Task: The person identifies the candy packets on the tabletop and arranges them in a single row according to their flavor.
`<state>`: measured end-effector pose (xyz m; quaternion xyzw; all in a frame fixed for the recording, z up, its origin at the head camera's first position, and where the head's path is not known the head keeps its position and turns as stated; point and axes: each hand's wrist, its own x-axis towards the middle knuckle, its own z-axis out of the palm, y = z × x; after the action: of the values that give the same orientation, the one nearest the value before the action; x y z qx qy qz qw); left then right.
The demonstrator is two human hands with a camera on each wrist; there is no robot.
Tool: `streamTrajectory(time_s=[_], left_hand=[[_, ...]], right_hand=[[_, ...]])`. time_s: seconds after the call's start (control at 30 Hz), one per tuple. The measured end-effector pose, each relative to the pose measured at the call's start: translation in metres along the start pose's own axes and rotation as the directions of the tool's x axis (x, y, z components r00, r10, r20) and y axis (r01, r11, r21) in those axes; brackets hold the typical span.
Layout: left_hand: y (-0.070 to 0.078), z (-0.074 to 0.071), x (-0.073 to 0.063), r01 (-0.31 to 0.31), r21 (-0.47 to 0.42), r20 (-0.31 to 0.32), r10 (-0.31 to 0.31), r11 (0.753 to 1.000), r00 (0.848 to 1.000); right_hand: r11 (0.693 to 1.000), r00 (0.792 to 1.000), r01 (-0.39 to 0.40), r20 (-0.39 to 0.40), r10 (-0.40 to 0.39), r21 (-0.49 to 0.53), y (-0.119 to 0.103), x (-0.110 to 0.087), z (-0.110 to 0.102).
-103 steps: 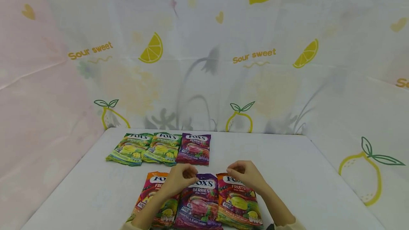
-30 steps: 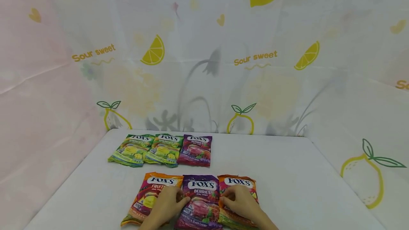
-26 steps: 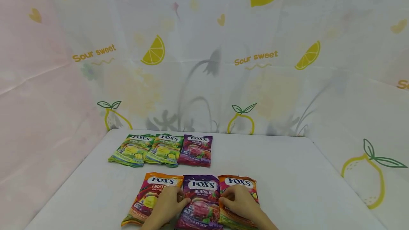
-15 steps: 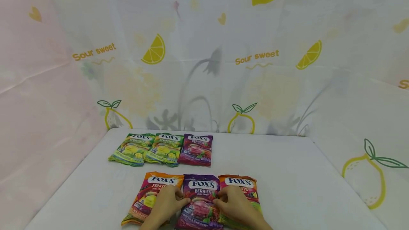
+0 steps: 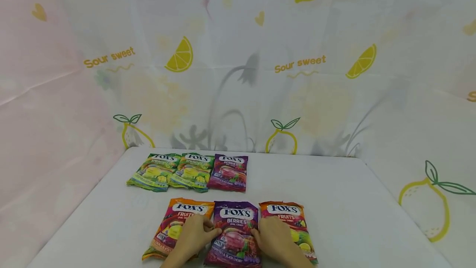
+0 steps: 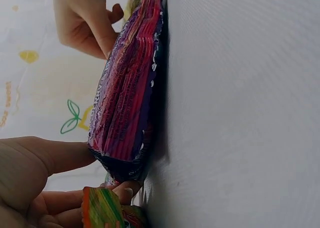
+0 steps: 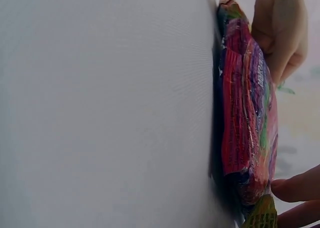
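Observation:
A purple Berries candy bag lies on the white table in the middle of the front row. Its left edge is pinched by my left hand, the thumb on top and fingertips tucked at the lower side, as the left wrist view shows. On the opposite edge my right hand grips it, the thumb against the side and the other fingers partly hidden behind a bag corner. An orange-topped Fruits candy bag sits under my left hand, and another Fruits candy bag is partly covered by my right.
Behind, at the back left of the table, are two green Springtea candy bags and one more purple Berries bag, side by side. A lemon-printed cloth encloses the back and sides.
Both hands have come down from the bags' top edges to the middle bag's sides. My right hand has shifted left onto its edge, and the right Fruits bag has slid rightward, leaving a gap.

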<state>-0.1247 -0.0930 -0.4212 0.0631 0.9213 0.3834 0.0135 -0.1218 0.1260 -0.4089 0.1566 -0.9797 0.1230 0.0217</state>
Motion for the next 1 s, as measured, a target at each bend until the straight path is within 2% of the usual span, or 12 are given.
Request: streamTrajectory(time_s=[0.1, 0.3, 0.47, 0.57, 0.73, 0.8, 1.0], left_hand=[[0.0, -0.001, -0.001, -0.008, -0.007, 0.0, 0.008, 1.0, 1.0], [-0.001, -0.002, -0.002, -0.006, -0.04, 0.009, 0.007, 0.999, 1.0], [-0.003, -0.002, -0.001, 0.005, -0.063, 0.038, -0.003, 0.998, 0.999], [-0.004, -0.001, 0.0, 0.012, -0.076, 0.059, -0.008, 0.997, 0.998], [-0.004, 0.001, 0.001, -0.014, -0.093, 0.05, 0.019, 0.996, 0.999], [-0.004, 0.001, 0.001, -0.031, -0.103, 0.036, 0.035, 0.994, 0.999], [-0.003, 0.005, 0.0, -0.047, -0.106, -0.014, 0.046, 0.993, 0.999]], right_hand=[[0.999, 0.999, 0.0, 0.036, -0.002, 0.044, 0.002, 0.0, -0.001], [0.964, 0.995, 0.024, 0.086, -0.049, 0.263, 0.004, 0.0, 0.002], [0.943, 0.995, 0.019, 0.082, -0.049, 0.332, 0.008, 0.003, 0.006], [0.91, 0.995, 0.008, 0.088, -0.048, 0.415, 0.012, 0.004, 0.008], [0.813, 0.997, -0.034, 0.076, -0.012, 0.582, 0.017, 0.006, 0.009], [0.786, 0.998, -0.042, 0.062, 0.005, 0.617, 0.018, 0.007, 0.01], [0.754, 0.999, -0.034, 0.05, 0.002, 0.656, 0.018, 0.007, 0.013]])
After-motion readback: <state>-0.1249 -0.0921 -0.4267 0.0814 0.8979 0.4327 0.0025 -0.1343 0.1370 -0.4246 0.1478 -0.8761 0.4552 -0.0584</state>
